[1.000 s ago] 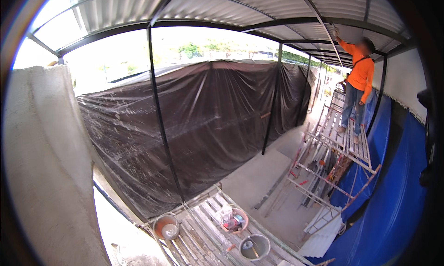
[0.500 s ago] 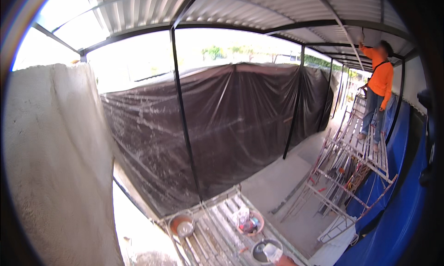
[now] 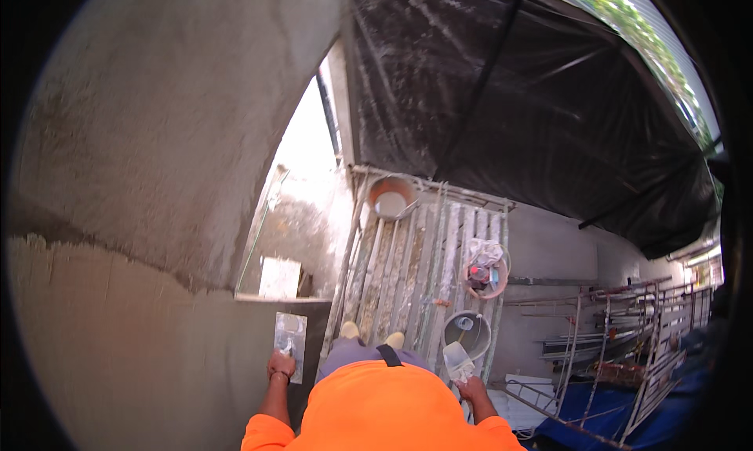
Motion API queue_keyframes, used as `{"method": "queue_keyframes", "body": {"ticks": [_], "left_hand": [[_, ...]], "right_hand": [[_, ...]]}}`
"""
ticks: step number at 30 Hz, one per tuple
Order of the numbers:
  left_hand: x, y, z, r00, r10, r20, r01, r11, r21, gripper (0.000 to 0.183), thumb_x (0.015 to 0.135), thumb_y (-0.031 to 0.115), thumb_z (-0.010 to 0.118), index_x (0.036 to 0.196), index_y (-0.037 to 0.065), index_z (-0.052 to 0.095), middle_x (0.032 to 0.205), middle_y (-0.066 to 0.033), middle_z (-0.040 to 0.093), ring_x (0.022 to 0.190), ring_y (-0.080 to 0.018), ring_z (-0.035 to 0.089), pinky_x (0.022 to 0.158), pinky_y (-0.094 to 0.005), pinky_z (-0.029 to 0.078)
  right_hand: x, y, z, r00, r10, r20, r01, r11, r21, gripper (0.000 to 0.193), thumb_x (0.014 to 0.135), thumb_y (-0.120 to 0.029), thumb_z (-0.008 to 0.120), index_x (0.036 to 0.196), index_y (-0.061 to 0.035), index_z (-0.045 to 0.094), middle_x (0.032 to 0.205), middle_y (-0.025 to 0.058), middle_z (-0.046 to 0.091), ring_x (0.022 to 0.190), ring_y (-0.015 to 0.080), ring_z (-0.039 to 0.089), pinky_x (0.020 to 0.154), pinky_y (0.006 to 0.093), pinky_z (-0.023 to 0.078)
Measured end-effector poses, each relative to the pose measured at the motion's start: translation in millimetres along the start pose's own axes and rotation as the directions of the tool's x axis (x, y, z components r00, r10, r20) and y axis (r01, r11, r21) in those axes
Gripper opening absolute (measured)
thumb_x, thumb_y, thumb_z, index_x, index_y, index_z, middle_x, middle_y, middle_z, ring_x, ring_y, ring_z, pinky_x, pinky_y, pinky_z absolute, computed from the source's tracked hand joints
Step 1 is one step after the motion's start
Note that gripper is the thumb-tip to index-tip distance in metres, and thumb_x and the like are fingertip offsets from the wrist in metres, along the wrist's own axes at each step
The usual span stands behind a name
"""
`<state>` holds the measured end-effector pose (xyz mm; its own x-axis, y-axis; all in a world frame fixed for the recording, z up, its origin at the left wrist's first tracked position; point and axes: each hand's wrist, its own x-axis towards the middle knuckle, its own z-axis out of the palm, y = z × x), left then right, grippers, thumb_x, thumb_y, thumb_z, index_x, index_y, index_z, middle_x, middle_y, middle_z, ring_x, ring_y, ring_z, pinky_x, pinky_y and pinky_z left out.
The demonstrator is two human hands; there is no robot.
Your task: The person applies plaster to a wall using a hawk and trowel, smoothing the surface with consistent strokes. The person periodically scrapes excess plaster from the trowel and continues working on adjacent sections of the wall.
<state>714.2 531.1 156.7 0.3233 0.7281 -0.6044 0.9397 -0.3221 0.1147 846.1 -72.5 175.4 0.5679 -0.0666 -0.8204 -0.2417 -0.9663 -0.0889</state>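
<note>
My left hand (image 3: 281,364) is closed round the handle of a flat rectangular plastering trowel (image 3: 291,325), close to the plastered wall on my left. In my closed right hand (image 3: 471,389) is a whitish plastic scoop (image 3: 456,358), smeared with pale material. It overlaps the near rim of a dark bucket (image 3: 479,346); I cannot tell whether they touch. Inside that bucket lies a small pale thing with a yellowish handle. The wall (image 3: 118,333) has a smooth, damp-looking lower band under a rougher, greyer upper part (image 3: 180,129).
I stand on a slatted platform (image 3: 392,270). Toward its far end sits a basin of grey mix (image 3: 391,198); at its right, a pink bucket (image 3: 497,288) holds cloth and bottles. Black sheeting (image 3: 565,114) hangs beyond. Metal scaffolding (image 3: 604,349) and blue tarp (image 3: 580,420) lie right, lower down.
My view has swung down and left, from the roof and a person on scaffolding to my own body. My left hand with the trowel has come into view; my right still holds the scoop by the bucket.
</note>
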Motion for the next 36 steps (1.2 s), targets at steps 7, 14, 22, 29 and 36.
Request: {"method": "queue_keyframes", "body": {"ticks": [7,14,22,29,36], "left_hand": [[-82,-70,17,0.974,-0.223,0.038,0.226,0.965,-0.129,0.044,0.077,0.017,0.067,0.119,0.007,0.064,0.117,-0.0238,0.07,0.112,-0.0423,0.066,0.097,-0.0484,0.053],[-101,-113,19,0.94,-0.311,0.142,0.327,0.938,-0.111,0.048,0.074,0.019,0.068,0.12,0.008,0.064,0.118,-0.0226,0.07,0.114,-0.0416,0.066,0.099,-0.0474,0.052],[-65,-128,4,0.934,-0.313,0.17,0.331,0.939,-0.091,0.052,0.074,0.021,0.071,0.124,0.009,0.063,0.121,-0.0224,0.069,0.116,-0.0407,0.065,0.1,-0.047,0.052],[-52,-137,3,0.935,-0.282,0.216,0.297,0.954,-0.042,0.05,0.075,0.021,0.07,0.122,0.005,0.063,0.123,-0.0235,0.068,0.117,-0.0414,0.064,0.101,-0.0464,0.051],[-48,-138,-10,0.899,-0.336,0.281,0.346,0.938,0.014,0.046,0.076,0.018,0.066,0.119,0.003,0.064,0.125,-0.0246,0.067,0.12,-0.0417,0.062,0.102,-0.0474,0.051]], "right_hand": [[11,-24,-42,0.997,-0.072,0.023,0.076,0.974,-0.213,0.066,0.09,-0.054,0.063,0.128,0.0003,0.064,0.118,0.0289,0.068,0.114,0.0437,0.064,0.097,0.0481,0.052],[45,-89,-82,0.98,-0.16,-0.122,0.148,0.984,-0.102,0.062,0.089,-0.053,0.067,0.119,0.0013,0.068,0.106,0.0302,0.07,0.104,0.0475,0.067,0.088,0.0512,0.054],[18,-184,-87,0.963,-0.265,-0.053,0.26,0.962,-0.083,0.058,0.089,-0.048,0.067,0.117,0.0026,0.068,0.102,0.0298,0.071,0.098,0.0463,0.069,0.083,0.05,0.054],[12,-178,-57,0.985,-0.169,0.033,0.172,0.962,-0.214,0.059,0.088,-0.05,0.065,0.121,-0.0012,0.068,0.106,0.0289,0.071,0.104,0.0458,0.067,0.088,0.0495,0.053],[4,-150,-37,0.996,-0.079,0.037,0.086,0.966,-0.245,0.059,0.088,-0.051,0.066,0.119,-0.0018,0.068,0.105,0.029,0.071,0.101,0.0456,0.067,0.087,0.0504,0.053]]}}
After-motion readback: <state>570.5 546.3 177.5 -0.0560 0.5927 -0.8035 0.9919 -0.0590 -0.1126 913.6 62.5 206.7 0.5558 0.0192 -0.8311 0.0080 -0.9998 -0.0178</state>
